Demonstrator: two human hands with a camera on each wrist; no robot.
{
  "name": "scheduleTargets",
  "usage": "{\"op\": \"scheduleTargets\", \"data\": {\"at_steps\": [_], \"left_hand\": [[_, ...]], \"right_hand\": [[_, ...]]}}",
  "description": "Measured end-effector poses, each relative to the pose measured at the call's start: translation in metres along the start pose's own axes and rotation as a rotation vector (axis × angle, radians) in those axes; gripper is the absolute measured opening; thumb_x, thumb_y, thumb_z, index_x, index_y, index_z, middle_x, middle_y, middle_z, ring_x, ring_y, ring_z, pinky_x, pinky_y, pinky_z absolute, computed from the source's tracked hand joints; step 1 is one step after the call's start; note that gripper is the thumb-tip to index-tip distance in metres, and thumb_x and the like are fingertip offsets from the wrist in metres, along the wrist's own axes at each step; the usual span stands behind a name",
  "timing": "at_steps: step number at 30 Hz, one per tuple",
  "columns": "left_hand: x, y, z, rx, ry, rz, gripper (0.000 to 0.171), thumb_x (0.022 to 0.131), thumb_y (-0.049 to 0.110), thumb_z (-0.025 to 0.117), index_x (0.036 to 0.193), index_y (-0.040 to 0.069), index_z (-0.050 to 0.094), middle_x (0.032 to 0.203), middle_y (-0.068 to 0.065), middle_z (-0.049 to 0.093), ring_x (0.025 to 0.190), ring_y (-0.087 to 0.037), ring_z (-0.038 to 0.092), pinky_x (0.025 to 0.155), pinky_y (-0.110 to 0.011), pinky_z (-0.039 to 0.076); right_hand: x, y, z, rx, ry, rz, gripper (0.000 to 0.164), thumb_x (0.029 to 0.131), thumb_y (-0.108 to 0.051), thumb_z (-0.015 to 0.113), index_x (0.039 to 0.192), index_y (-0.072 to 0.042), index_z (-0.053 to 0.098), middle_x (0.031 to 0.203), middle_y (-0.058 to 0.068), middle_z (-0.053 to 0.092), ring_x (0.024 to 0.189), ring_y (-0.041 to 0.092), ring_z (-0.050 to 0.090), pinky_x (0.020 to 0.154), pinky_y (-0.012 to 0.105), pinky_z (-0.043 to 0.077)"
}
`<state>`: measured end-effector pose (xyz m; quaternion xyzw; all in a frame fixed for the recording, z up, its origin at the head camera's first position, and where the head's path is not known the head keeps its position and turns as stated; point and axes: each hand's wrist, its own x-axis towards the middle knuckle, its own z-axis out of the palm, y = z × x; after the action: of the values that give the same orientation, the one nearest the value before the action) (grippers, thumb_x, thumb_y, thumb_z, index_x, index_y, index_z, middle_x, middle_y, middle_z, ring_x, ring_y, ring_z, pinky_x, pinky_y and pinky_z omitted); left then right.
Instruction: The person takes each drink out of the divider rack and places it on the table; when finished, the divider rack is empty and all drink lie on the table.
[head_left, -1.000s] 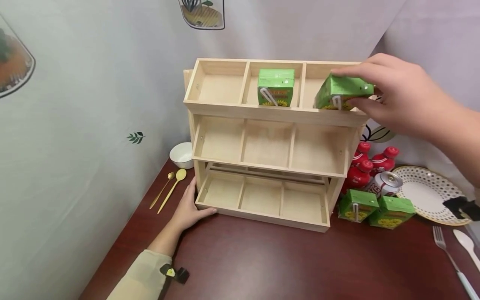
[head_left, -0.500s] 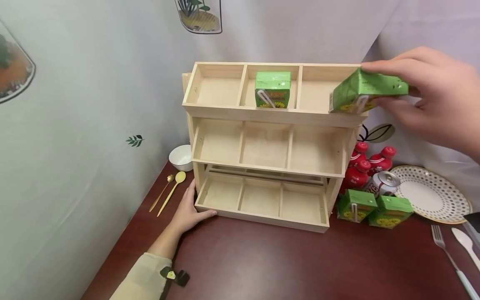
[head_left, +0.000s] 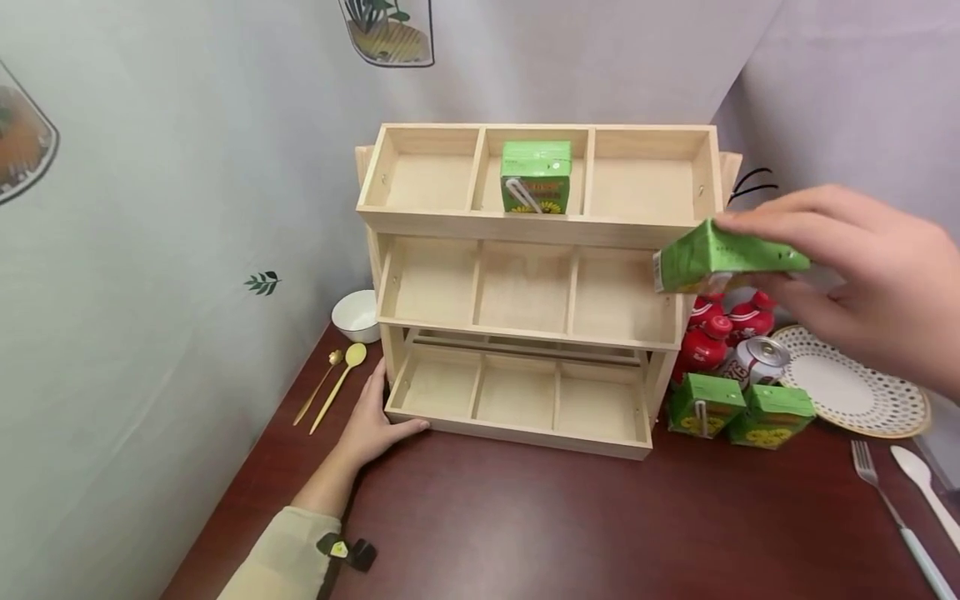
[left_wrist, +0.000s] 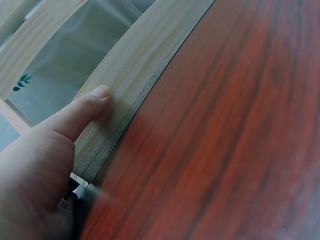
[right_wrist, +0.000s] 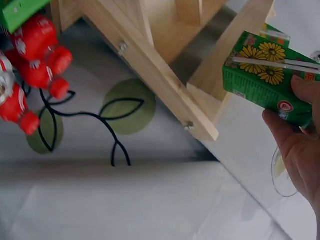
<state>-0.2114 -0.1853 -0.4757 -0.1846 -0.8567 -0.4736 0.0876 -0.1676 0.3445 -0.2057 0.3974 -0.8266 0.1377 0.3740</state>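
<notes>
My right hand (head_left: 862,275) pinches a green juice carton (head_left: 720,257) by its end, in front of the right side of the tiered wooden rack (head_left: 517,223). In the right wrist view, the held carton (right_wrist: 267,75) shows yellow flowers and a white straw. A second carton (head_left: 536,177) stands in the rack's top middle compartment. At the rack's lower left corner rests my left hand (head_left: 373,427), fingers along the side and thumb on the front board. The left wrist view shows that thumb pressed on the board (left_wrist: 135,70); the other fingers are hidden there.
Right of the rack stand two more cartons (head_left: 705,406), a soda can (head_left: 756,362), red bottles (head_left: 703,344) and a dotted plate (head_left: 892,398). A fork (head_left: 881,483) and white spoon (head_left: 918,475) lie before them. At left are a white bowl (head_left: 356,315) and two gold spoons (head_left: 341,386).
My right hand has carried the carton out of the top right compartment, first to the right, then down to about the middle tier's height. The left hand keeps its place at the rack's corner.
</notes>
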Motion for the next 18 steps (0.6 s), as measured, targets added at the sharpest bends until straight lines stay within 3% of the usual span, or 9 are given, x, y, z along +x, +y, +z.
{"op": "scheduleTargets", "data": {"at_steps": [1,2,3,5,8,15,18], "left_hand": [[0.0,0.0,0.001,-0.003,0.004,-0.001,0.122,0.06,0.021,0.095,0.155,0.015,0.018,0.143,-0.014,0.037,0.128,-0.031,0.036,0.101,-0.056,0.028],[-0.001,-0.001,0.001,-0.005,0.006,0.0,0.122,0.06,0.021,0.094,0.155,0.015,0.018,0.144,-0.014,0.037,0.128,-0.03,0.036,0.101,-0.056,0.028],[-0.001,-0.001,0.002,-0.003,0.006,0.002,0.122,0.06,0.021,0.094,0.155,0.015,0.017,0.144,-0.014,0.036,0.128,-0.03,0.036,0.101,-0.056,0.028],[0.002,-0.001,0.001,-0.009,-0.002,0.013,0.122,0.061,0.022,0.094,0.155,0.015,0.017,0.145,-0.014,0.035,0.128,-0.031,0.037,0.102,-0.055,0.029],[0.004,-0.005,0.002,-0.002,-0.016,0.016,0.124,0.061,0.024,0.094,0.156,0.016,0.015,0.144,-0.015,0.035,0.128,-0.032,0.037,0.1,-0.057,0.029],[0.004,-0.037,0.007,0.031,0.0,-0.034,0.125,0.057,0.041,0.093,0.153,0.039,0.013,0.142,-0.003,0.037,0.127,-0.022,0.036,0.101,-0.052,0.029],[0.002,-0.029,0.005,0.023,-0.002,-0.028,0.124,0.058,0.039,0.093,0.154,0.034,0.014,0.143,-0.005,0.037,0.128,-0.023,0.036,0.101,-0.053,0.029]], "right_hand": [[0.0,-0.008,0.0,-0.005,-0.007,0.002,0.044,0.088,-0.039,0.067,0.12,-0.009,0.07,0.109,0.009,0.068,0.103,0.01,0.058,0.082,0.01,0.038],[0.017,-0.046,-0.006,-0.032,-0.022,0.013,0.044,0.092,-0.041,0.058,0.12,-0.009,0.07,0.106,0.009,0.068,0.101,0.006,0.056,0.078,0.007,0.035],[0.02,-0.06,-0.008,-0.037,-0.036,0.008,0.05,0.096,-0.047,0.049,0.121,-0.008,0.069,0.105,0.009,0.068,0.1,0.001,0.054,0.075,0.006,0.033],[0.016,-0.07,-0.007,-0.04,-0.053,0.025,0.053,0.097,-0.049,0.046,0.12,-0.008,0.069,0.103,0.008,0.067,0.099,-0.003,0.052,0.074,0.006,0.033],[0.005,-0.076,-0.003,-0.019,-0.08,0.045,0.053,0.098,-0.049,0.045,0.12,-0.006,0.069,0.104,0.007,0.067,0.101,-0.004,0.052,0.077,0.006,0.035],[-0.013,-0.084,0.011,0.1,-0.108,0.049,0.053,0.099,-0.045,0.045,0.119,-0.001,0.067,0.106,0.007,0.065,0.104,-0.001,0.052,0.086,0.006,0.034],[-0.026,-0.084,0.014,0.095,-0.15,0.085,0.055,0.098,-0.049,0.045,0.122,-0.004,0.066,0.109,0.003,0.064,0.101,0.002,0.052,0.086,0.006,0.034]]}}
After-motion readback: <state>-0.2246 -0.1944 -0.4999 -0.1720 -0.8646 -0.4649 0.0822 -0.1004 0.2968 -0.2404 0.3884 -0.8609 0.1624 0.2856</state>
